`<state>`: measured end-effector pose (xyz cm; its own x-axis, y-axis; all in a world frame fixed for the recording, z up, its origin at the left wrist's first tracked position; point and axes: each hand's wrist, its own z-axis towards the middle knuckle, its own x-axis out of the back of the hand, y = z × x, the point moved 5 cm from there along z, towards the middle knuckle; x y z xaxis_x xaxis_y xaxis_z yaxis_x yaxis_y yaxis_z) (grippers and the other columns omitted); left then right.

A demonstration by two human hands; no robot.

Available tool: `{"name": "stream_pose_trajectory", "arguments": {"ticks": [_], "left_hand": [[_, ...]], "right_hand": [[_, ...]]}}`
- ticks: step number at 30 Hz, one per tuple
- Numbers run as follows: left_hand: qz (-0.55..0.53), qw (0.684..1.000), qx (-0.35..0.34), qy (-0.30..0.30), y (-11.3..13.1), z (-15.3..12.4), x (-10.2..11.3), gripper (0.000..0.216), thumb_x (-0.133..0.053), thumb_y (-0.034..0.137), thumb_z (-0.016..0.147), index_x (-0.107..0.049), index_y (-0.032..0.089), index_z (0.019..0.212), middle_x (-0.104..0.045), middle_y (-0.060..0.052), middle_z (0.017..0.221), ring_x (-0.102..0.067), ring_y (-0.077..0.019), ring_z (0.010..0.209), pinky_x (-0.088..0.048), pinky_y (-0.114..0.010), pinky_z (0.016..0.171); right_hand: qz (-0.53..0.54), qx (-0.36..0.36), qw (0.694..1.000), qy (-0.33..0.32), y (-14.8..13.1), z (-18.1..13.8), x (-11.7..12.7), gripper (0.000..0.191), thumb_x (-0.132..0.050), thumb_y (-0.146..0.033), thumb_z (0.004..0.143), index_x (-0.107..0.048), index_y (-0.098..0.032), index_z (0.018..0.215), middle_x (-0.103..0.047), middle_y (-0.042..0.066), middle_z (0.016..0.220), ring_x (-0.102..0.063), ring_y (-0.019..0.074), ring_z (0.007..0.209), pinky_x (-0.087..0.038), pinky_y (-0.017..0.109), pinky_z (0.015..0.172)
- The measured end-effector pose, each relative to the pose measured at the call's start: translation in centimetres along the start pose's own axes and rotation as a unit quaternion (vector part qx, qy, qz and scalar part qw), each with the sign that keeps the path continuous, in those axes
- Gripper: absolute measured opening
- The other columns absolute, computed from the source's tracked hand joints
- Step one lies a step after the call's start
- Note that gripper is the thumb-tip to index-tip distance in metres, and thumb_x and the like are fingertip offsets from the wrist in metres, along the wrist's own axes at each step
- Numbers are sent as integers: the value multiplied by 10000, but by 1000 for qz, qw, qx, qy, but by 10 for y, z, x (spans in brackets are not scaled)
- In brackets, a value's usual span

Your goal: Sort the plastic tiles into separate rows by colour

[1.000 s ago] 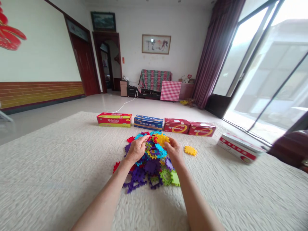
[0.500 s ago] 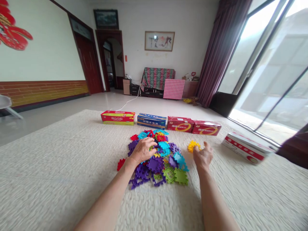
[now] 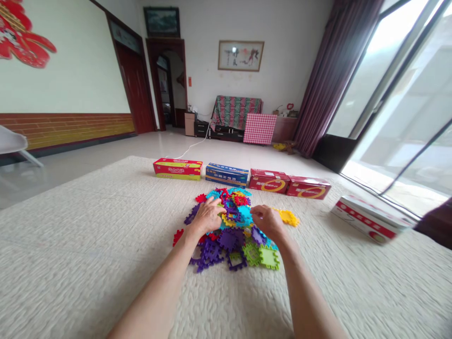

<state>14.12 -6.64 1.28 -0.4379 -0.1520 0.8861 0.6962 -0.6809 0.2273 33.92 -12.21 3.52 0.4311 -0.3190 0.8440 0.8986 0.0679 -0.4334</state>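
A heap of interlocking plastic blocks, flat squares with notched edges, lies on the cream quilted cover. My left hand (image 3: 208, 217) rests over the heap's left side, fingers curved and thumb apart, with bits of green showing beside the fingertips. Over the heap's right edge is my right hand (image 3: 268, 220), its fingers bent together by a light-blue block (image 3: 244, 214); what they hold, if anything, is hidden. Yellow blocks (image 3: 290, 217) lie apart, just right of that hand. Purple blocks (image 3: 228, 239) and a green block (image 3: 269, 258) form the near side.
Behind the heap stand a red-and-yellow box (image 3: 177, 169), a blue box (image 3: 227, 175) and two dark-red boxes (image 3: 269, 181). A white-and-red box (image 3: 370, 219) sits at the right. The quilted cover (image 3: 88, 226) spreads around them.
My right hand has moved left from beside the yellow blocks to the heap's right edge, its fingers drawing together. My left hand stays over the heap. The view has shifted slightly.
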Motion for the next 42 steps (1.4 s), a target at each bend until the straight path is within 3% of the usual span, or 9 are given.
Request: {"name": "stream_pose_trajectory", "arguments": {"ticks": [3, 6, 10, 15, 21, 26, 31, 38, 42], "left_hand": [[-3, 999, 18, 34, -4, 2, 9, 400, -502, 57, 679, -731, 229, 958, -600, -80, 1189, -485, -248, 1184, -370, -436, 1054], [-35, 998, -26, 43, 8, 4, 14, 295, -552, 126, 707, -732, 232, 915, -595, -60, 1216, -477, -234, 1201, -358, -392, 1069], [-54, 995, -73, -29, 28, 2, 10, 256, -645, 238, 680, -717, 239, 926, -619, -44, 1176, -515, -235, 1156, -364, -371, 1060], [-46, 993, -65, -89, 31, -2, 0, 418, -666, 251, 652, -672, 220, 1068, -604, -75, 1196, -536, -254, 1130, -397, -375, 1020], [-38, 996, -71, -45, 32, 2, -3, 247, -594, 213, 702, -700, 211, 925, -666, -60, 977, -596, -218, 984, -450, -335, 932], [-25, 997, -66, -23, 31, 2, -5, 280, -547, 143, 716, -708, 211, 935, -691, -61, 947, -618, -212, 946, -463, -337, 905], [-14, 999, -29, 6, 24, 3, -4, 351, -483, 100, 755, -696, 212, 1010, -704, -54, 920, -644, -188, 899, -492, -313, 868], [-101, 982, 71, 144, 9, 8, 16, 355, -435, 152, 856, -646, 209, 1136, -706, -54, 1073, -654, -167, 969, -494, -288, 898], [-151, 960, 126, 200, 5, 7, 28, 338, -447, 153, 858, -664, 205, 1112, -730, -52, 1002, -676, -167, 908, -505, -289, 873]], "right_hand": [[-15, -4, 998, -58, 4, -3, -4, 135, -599, -238, 699, -715, -201, 758, -685, 23, 724, -613, 161, 668, -412, 243, 609], [-29, -4, 995, -96, 5, -5, -11, 183, -665, -317, 658, -713, -194, 785, -683, 23, 730, -595, 156, 647, -380, 232, 558], [-52, 1, 992, -115, 7, -7, -18, 265, -714, -327, 602, -696, -176, 819, -673, 30, 772, -571, 152, 677, -364, 231, 569], [-64, 14, 989, -134, 7, -12, -19, 147, -676, -294, 621, -655, -196, 728, -613, -16, 642, -515, 123, 580, -302, 229, 506], [-74, -1, 992, -105, -2, -14, -23, 234, -709, -281, 585, -672, -202, 802, -612, 23, 728, -560, 159, 665, -351, 246, 566], [-70, -4, 994, -82, -6, -15, -28, 399, -709, -292, 596, -652, -180, 975, -591, 82, 877, -572, 196, 719, -406, 293, 632], [-34, 28, 998, -44, -8, -9, -27, 480, -627, -135, 623, -579, -174, 1099, -565, 88, 1003, -573, 193, 866, -443, 303, 766], [79, 101, 990, 60, -22, 2, -10, 490, -568, -139, 676, -528, -223, 1157, -566, 63, 1034, -597, 181, 872, -483, 343, 798], [137, 123, 977, 103, -30, 2, -3, 451, -571, -160, 696, -544, -223, 1141, -574, 79, 1092, -611, 194, 909, -503, 348, 782]]}}
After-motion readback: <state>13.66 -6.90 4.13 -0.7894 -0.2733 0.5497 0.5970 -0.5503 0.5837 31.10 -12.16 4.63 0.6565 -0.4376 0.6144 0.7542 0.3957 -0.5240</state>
